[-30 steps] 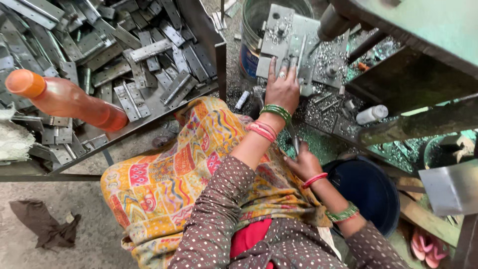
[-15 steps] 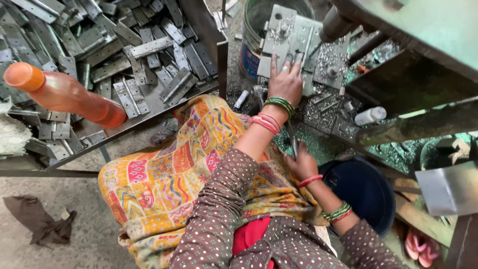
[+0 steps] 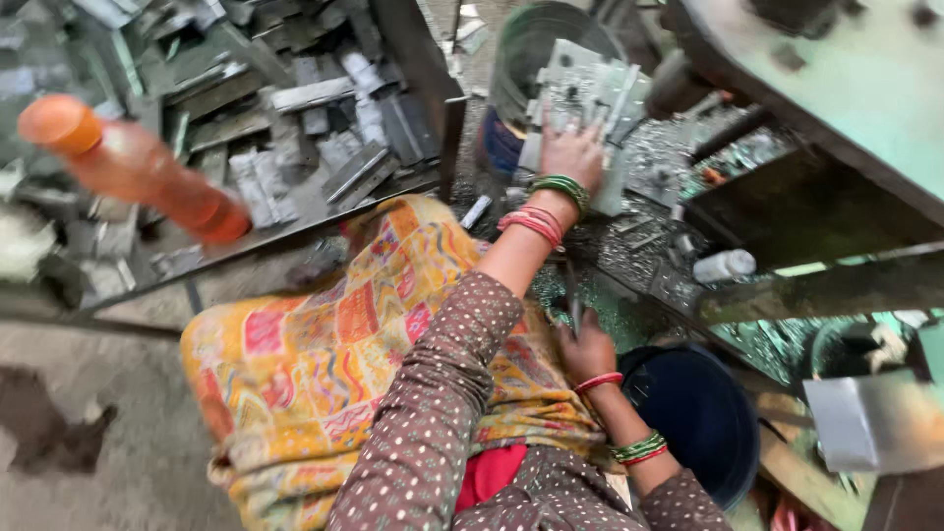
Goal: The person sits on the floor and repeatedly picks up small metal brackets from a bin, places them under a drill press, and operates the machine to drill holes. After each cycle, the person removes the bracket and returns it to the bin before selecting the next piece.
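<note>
My left hand (image 3: 570, 157) reaches forward to a stack of grey punched metal plates (image 3: 600, 84) and its fingers close over the top plate. Green and red bangles ring that wrist. My right hand (image 3: 587, 351) is lower, beside my knee, gripping a thin dark metal rod (image 3: 572, 293) that points upward. A yellow patterned cloth (image 3: 334, 344) covers my lap below both arms.
An orange bottle (image 3: 133, 167) lies at the left, in front of a tray of grey metal pieces (image 3: 295, 108). A dark blue bucket (image 3: 703, 413) stands by my right arm. A green machine frame (image 3: 846, 88) fills the right, with a small white bottle (image 3: 723, 265) below it.
My left hand has slid slightly further up the plate stack. The right hand stays by my knee with the rod. The view has shifted and blurred a little.
</note>
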